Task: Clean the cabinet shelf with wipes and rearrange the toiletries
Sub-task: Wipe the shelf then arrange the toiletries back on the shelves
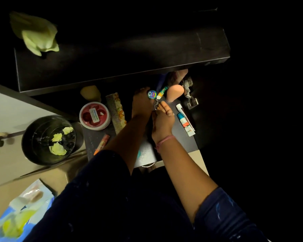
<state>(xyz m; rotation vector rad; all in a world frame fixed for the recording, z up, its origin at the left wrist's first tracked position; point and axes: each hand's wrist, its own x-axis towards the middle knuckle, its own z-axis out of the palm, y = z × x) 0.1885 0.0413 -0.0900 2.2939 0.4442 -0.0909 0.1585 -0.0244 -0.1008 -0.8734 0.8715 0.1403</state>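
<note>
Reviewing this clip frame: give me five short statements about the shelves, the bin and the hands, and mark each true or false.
1. A crumpled green wipe lies on the upper shelf. True.
2. The black bin holds the comb. False: it holds crumpled green wipes; the comb lies on the lower shelf.
3. The left hand is at the small round blue tin. True.
4. The round red-lidded tub stands right of the white tube. False: it is left of it, beside the comb.
5. The right hand grips the wipe. False: its fingertips are at a keyring on a small orange-and-green tube.
</note>
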